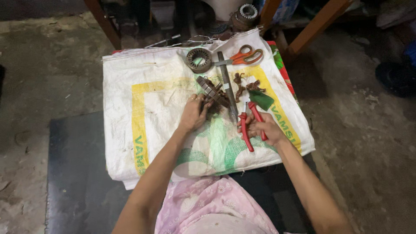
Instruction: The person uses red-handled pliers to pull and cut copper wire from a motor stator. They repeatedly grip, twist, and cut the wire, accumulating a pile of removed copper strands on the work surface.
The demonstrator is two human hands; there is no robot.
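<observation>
Your left hand is closed over the near end of a dark, slotted metal motor core, pinning it to the white woven sack that covers the work surface. The core angles away from your fingers toward the upper left. Your right hand grips a pair of red-handled pliers, handles in the palm, nose pointing up toward the core and stopping just beside its right edge. A long grey metal file lies between the core and the pliers. Clumps of brown wire scrap sit just beyond the pliers' nose. Farther out, a ring-shaped stator and orange-handled scissors rest near the sack's far edge.
</observation>
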